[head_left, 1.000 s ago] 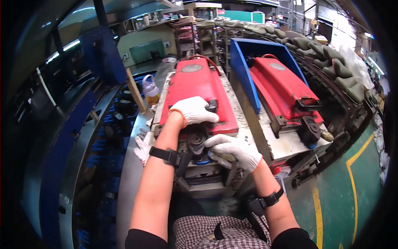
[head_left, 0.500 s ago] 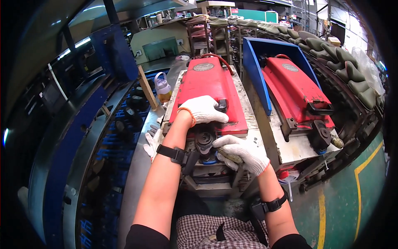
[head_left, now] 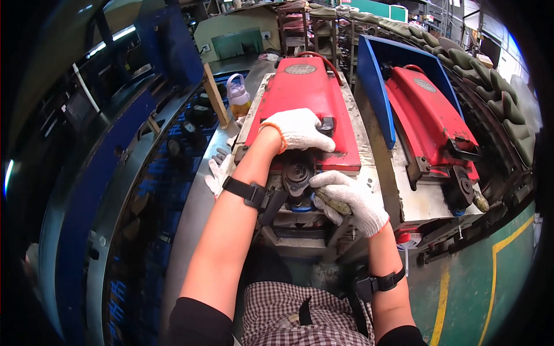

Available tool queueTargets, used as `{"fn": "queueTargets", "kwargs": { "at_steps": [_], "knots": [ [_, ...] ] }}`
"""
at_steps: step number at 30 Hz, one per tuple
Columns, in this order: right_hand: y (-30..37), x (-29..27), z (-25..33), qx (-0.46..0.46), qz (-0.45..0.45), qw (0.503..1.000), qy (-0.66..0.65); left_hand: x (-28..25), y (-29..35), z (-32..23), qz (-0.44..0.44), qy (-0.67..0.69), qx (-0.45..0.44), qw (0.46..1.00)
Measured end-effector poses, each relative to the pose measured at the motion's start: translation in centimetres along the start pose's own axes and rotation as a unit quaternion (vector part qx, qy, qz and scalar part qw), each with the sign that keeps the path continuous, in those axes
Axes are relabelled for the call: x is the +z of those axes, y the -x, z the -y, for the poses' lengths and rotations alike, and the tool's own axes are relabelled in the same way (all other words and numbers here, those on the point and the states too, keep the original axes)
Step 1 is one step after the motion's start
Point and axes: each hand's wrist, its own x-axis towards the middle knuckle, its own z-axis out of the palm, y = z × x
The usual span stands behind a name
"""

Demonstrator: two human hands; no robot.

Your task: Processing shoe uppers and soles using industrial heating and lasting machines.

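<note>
I am watching a person standing at a worn white bench (head_left: 366,151), where 2 white-gloved hands are attending to a machine with a long red cover (head_left: 303,89). The left hand (head_left: 301,130) is lying across the front part of the cover, arching over a black handle (head_left: 327,126); its fingertips are staying hidden, so I cannot tell whether they are clenching it. The right hand (head_left: 359,200) is grasping a greenish wrapped knob (head_left: 339,205) at the bench's front edge, the fingers curling around it. Its uppermost finger is pointing toward a dark round fitting (head_left: 299,173) just left of the knob (I cannot tell whether they are touching).

Compared with 0.5 seconds ago, mainly the viewpoint is changing, dipping and turning slightly left; both hands are keeping their places. I am judging that the work is holding steady at this step rather than visibly advancing.

Beyond the bench's left edge, spare gloves (head_left: 217,172) are lying at the right edge of a grey metal counter (head_left: 187,230), and a bottle (head_left: 239,97) is standing farther back. To the bench's right, 1 more red cover (head_left: 434,109) is resting beside a blue panel (head_left: 374,106).
</note>
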Motion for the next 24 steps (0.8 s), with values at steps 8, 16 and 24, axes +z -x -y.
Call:
{"fn": "queueTargets", "kwargs": {
  "at_steps": [8, 16, 24],
  "knots": [
    [-0.6, 0.1, -1.6, -0.05, -0.033, 0.998, 0.021, 0.6, 0.1, 1.2, -0.005, 0.012, 0.038, 0.999],
    [-0.6, 0.3, -1.6, -0.03, -0.054, 0.997, 0.035, 0.6, -0.7, 1.9, 0.0, -0.022, 0.031, 0.999],
    [-1.0, 0.9, -1.7, -0.041, -0.088, 0.995, 0.029, 0.5, -0.3, 2.2, -0.004, -0.012, 0.037, 0.999]
  ]
}}
